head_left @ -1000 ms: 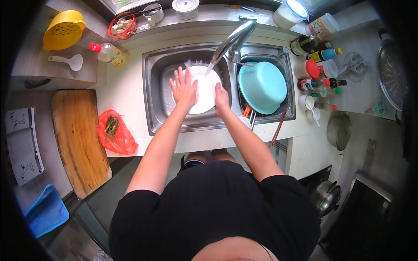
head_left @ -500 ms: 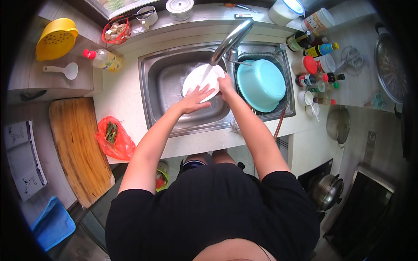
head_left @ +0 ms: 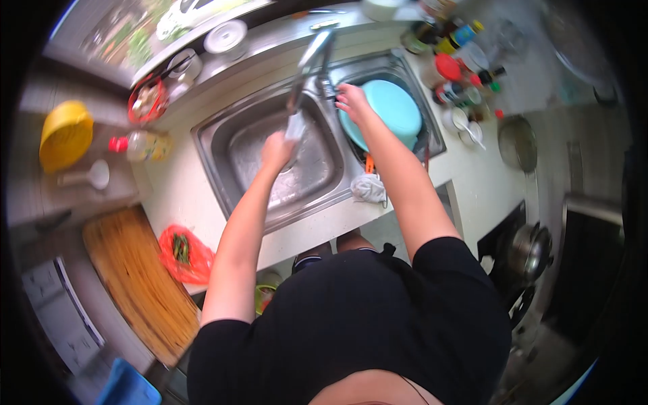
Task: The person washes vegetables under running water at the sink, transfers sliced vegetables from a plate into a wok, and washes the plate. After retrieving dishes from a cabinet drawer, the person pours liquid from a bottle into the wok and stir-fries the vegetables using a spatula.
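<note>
Below the tap (head_left: 307, 67), over the sink basin (head_left: 236, 145), my left hand (head_left: 275, 150) is closed on what looks like the white plate (head_left: 295, 127), turned nearly edge-on and blurred. Running water cannot be told apart from the plate here. My right hand (head_left: 352, 102) is beside the tap's base, above the rim of an upturned light-blue basin (head_left: 388, 111). Its fingers are apart and hold nothing. That basin lies in the right-hand sink compartment.
A white cloth (head_left: 368, 188) lies on the front sink edge near an orange handle (head_left: 369, 163). Bottles and jars (head_left: 447, 67) crowd the right corner. To the left are a red plastic bag (head_left: 196, 260) with greens, a wooden board (head_left: 138, 277) and a bottle (head_left: 145, 145).
My right hand has let go of the plate and moved right to the tap's base. The plate has turned from face-up to nearly edge-on at my left hand. The view has rotated.
</note>
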Demonstrator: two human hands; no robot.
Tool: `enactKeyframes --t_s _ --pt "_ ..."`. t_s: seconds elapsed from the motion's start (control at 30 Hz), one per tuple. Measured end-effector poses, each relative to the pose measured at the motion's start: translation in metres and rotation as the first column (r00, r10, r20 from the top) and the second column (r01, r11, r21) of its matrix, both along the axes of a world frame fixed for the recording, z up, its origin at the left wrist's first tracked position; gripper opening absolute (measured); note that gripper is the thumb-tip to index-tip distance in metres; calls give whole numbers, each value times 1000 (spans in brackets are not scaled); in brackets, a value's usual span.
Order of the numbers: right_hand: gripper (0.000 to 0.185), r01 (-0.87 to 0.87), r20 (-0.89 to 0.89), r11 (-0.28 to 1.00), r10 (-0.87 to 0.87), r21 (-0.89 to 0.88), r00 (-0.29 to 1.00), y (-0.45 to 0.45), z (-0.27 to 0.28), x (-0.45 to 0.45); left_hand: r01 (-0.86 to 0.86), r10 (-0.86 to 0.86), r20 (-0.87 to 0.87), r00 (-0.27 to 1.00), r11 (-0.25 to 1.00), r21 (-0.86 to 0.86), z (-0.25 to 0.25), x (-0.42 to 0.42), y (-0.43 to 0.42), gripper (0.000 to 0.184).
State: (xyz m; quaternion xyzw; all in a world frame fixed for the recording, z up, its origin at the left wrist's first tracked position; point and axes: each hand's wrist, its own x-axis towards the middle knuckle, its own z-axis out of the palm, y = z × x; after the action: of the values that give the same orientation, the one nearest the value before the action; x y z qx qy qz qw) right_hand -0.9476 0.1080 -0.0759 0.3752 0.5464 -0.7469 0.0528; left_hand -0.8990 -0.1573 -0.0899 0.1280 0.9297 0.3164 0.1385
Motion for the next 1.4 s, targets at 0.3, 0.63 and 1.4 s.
enactKeyframes --t_s 0.3,0.63,1.4 --pt "48 -527 161 499 603 688 781 -16 56 102 181 -242 -102 965 895 -408 18 40 -76 29" --pt "44 411 -478 899 -299 148 826 85 60 366 190 -346 -178 921 799 -571 41 37 -97 28" --pt "47 578 137 -387 -893 -719 -429 282 -166 1003 75 -467 -600 650 825 -560 194 287 124 15"
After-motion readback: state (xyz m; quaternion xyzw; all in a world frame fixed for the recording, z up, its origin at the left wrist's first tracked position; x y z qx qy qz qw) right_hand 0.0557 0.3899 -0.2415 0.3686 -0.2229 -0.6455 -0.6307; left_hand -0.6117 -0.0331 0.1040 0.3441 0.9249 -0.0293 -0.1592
